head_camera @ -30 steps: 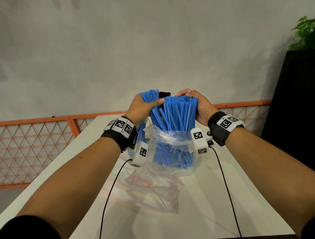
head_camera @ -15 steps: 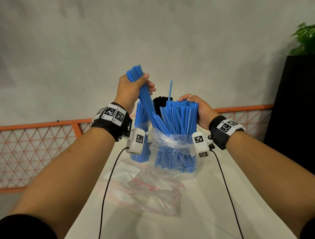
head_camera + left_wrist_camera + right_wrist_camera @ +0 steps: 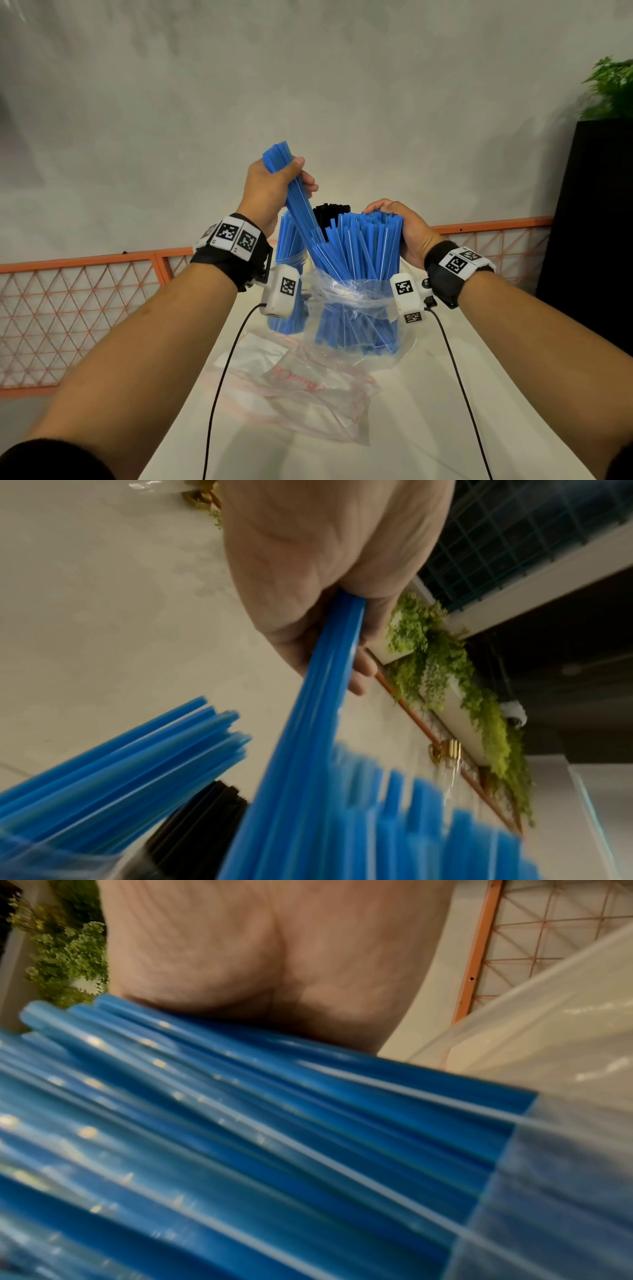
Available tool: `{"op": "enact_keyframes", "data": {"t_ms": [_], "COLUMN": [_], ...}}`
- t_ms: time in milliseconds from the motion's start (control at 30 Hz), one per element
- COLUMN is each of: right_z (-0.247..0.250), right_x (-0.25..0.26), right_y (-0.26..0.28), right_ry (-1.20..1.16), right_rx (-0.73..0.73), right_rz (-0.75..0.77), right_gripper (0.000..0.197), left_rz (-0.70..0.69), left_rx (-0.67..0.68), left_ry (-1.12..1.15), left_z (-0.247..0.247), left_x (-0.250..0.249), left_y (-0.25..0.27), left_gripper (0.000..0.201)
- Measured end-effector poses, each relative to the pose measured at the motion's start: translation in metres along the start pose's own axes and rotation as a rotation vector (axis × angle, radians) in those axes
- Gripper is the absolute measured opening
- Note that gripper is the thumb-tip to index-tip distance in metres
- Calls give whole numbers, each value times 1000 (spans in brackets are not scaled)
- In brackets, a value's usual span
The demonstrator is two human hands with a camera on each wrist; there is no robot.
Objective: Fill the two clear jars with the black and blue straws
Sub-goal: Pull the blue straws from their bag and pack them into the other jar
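Note:
My left hand (image 3: 274, 185) grips a handful of blue straws (image 3: 294, 202) near their tops, raised above a big bundle of blue straws (image 3: 363, 253) that stands in a clear plastic bag (image 3: 346, 291) on the white table (image 3: 428, 428). Their lower ends still reach into the bundle. My right hand (image 3: 407, 229) holds the bundle's upper right side. Behind stands a clear jar of blue straws (image 3: 291, 270) and, further back, black straws (image 3: 330, 214); their jar is hidden. The left wrist view shows the gripped straws (image 3: 329, 685) running out of my fist (image 3: 329, 569).
An empty crumpled plastic bag (image 3: 305, 394) with red print lies on the table in front of the bundle. An orange lattice fence (image 3: 78, 308) runs behind the table. A black cabinet (image 3: 596, 222) with a green plant (image 3: 613, 89) stands at the right.
My left hand closed on a handful of blue straws at the bundle's top and lifted it up and left. A single straw that stuck up half a second ago has dropped back. The right hand stayed put.

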State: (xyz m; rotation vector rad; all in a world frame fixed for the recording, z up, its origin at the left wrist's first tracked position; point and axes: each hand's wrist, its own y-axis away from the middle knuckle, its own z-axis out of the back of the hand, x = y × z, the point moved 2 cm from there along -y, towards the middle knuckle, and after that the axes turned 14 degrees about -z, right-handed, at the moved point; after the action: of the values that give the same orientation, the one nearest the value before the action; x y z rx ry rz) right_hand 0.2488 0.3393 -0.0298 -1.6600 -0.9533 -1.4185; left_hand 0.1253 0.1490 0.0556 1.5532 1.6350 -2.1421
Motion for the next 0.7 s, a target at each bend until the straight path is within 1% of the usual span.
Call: {"op": "enact_keyframes", "data": {"t_ms": [100,300,433,533,700], "right_z": [2,0,-4,-5,-3], "right_x": [-1,-1,0,0,-1], "right_y": [0,-1,0,1,1], "right_ry": [5,-1,2,-7,-5], "right_rx": [-1,9,14,11,16], "right_rz": [5,7,3,3,12], "right_gripper": [24,25,25,25,24], "left_rz": [-82,-177,-212,-231,-232], "left_rx": [-88,-160,-217,-234,-226], "left_ry": [-5,36,39,25,-8], "left_z": [6,15,24,29,38], "left_x": [-12,-32,-42,-48,-52], "left_y": [-8,-12,-14,-15,-13], "left_gripper": [13,12,12,10,7]}}
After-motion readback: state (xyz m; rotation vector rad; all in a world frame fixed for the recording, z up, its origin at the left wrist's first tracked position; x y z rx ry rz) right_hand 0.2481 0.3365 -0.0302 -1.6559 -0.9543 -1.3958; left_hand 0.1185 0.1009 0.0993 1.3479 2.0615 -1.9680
